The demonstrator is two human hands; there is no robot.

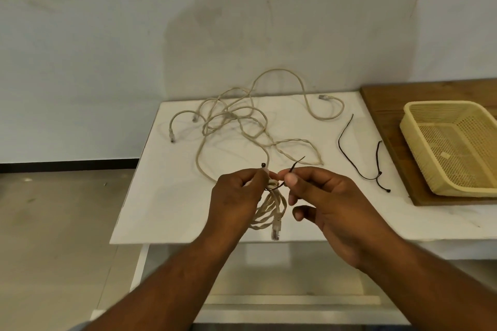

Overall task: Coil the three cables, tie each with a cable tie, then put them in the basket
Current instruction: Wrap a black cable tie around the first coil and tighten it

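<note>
Near the table's front edge my left hand grips the top of a coiled beige cable, whose clear plug hangs below. A thin black cable tie loops round the coil's top. Its head sticks up by my left thumb, and my right hand pinches its tail end. Further back, loose beige cables lie tangled across the white table. Two more black cable ties lie to the right of them. An empty yellow mesh basket stands at the right.
The basket sits on a brown wooden board that covers the table's right end. A white wall runs behind the table. Grey floor shows to the left, beyond the table's left edge.
</note>
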